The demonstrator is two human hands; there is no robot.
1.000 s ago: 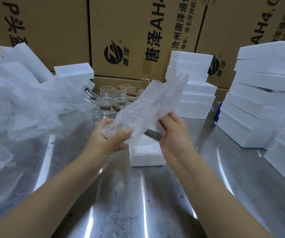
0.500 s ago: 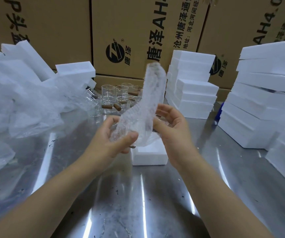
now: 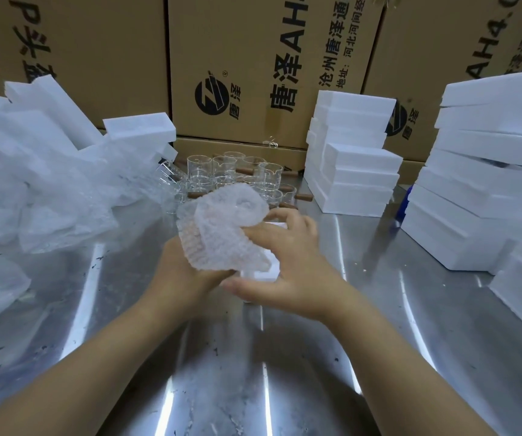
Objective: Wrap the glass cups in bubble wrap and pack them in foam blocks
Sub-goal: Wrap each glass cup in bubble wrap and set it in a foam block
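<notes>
A bundle of bubble wrap [image 3: 221, 228] sits between my two hands above the steel table; the cup inside it is hidden by the wrap. My left hand [image 3: 177, 269] holds the bundle from below and behind, mostly covered by it. My right hand [image 3: 288, 262] lies over its right side with fingers curled onto the wrap. Under my hands lies a white foam block [image 3: 264, 272], mostly hidden. Several bare glass cups [image 3: 221, 174] with brown wooden handles stand at the back of the table.
A loose heap of bubble wrap and foam pieces [image 3: 33, 190] fills the left side. Stacks of white foam blocks stand at back centre [image 3: 352, 158] and along the right [image 3: 486, 171]. Cardboard boxes [image 3: 253, 64] wall off the back. The steel table [image 3: 253, 372] reflects light in front.
The long flap of bubble wrap that stood up has been folded down over the bundle. My right hand moved onto the bundle's right side and both hands dropped lower toward the foam block.
</notes>
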